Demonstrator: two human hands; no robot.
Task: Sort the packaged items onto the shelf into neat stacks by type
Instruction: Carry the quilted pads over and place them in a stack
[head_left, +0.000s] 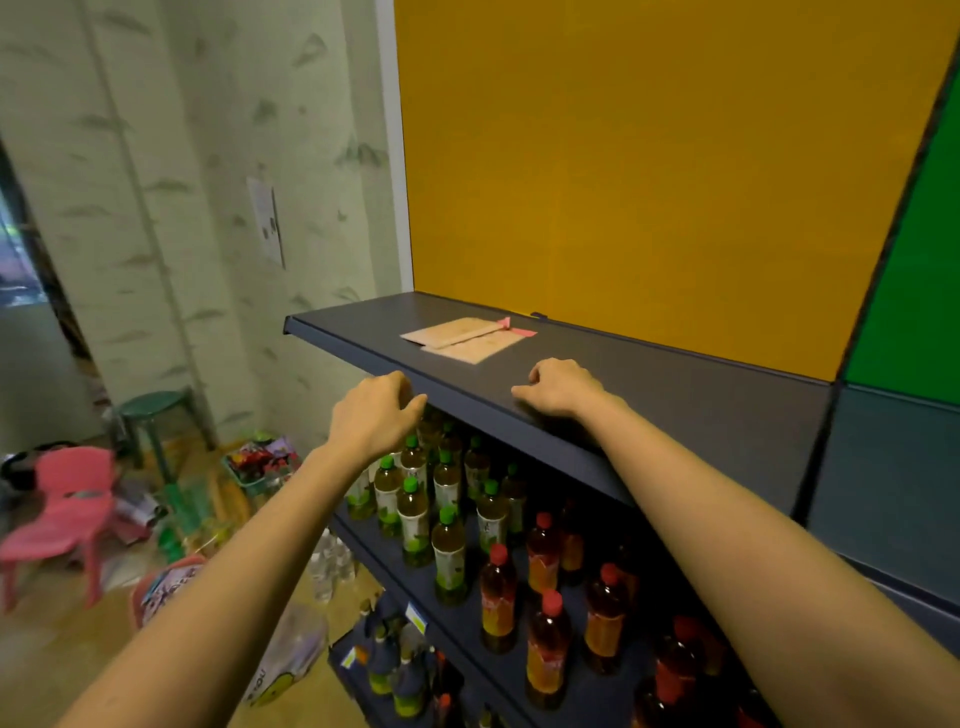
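Two flat tan packets (467, 336) with pink tabs lie side by side on the dark top shelf (675, 384), near the yellow back panel. My left hand (376, 410) hovers just in front of the shelf's front lip, fingers curled, with nothing in it. My right hand (558, 387) rests on the shelf surface a short way in front of the packets, fingers bent under, also holding nothing. Neither hand touches the packets.
Green-capped tea bottles (415, 499) and red-capped bottles (543, 551) fill the shelf below. On the floor at left stand a pink plastic chair (62, 514), a green stool (150, 410), a basket of packaged goods (260, 462) and loose bags.
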